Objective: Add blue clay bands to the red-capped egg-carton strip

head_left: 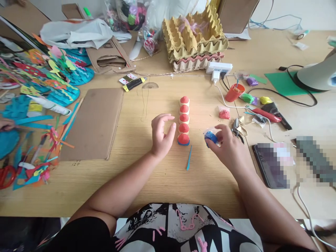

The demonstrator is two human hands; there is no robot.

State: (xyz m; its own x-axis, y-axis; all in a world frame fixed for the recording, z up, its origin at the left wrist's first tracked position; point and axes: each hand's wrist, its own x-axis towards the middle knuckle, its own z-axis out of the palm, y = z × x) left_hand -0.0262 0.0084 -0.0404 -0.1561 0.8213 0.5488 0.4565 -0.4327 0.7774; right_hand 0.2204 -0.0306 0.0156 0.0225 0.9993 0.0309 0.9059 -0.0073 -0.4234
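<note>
A strip of egg-carton cups point(184, 119) runs away from me on the table, its bumps topped with red clay and a blue band round the base of the nearest one. Just to its left hovers my left hand point(163, 135), thumb and fingers curved apart with nothing between them. My right hand point(226, 145), on the other side, pinches a small clear bag of blue clay point(210, 137). A thin blue modelling tool point(189, 158) lies near the strip's front end.
At left are a cardboard sheet point(91, 122) and colourful paper crafts. Egg trays point(195, 35) are stacked at the back beside a power strip point(219, 67). On the right lie an orange cup point(235, 92), pliers point(236, 128), cables and a phone point(270, 166). Part of another person's hand point(6, 123) shows at far left.
</note>
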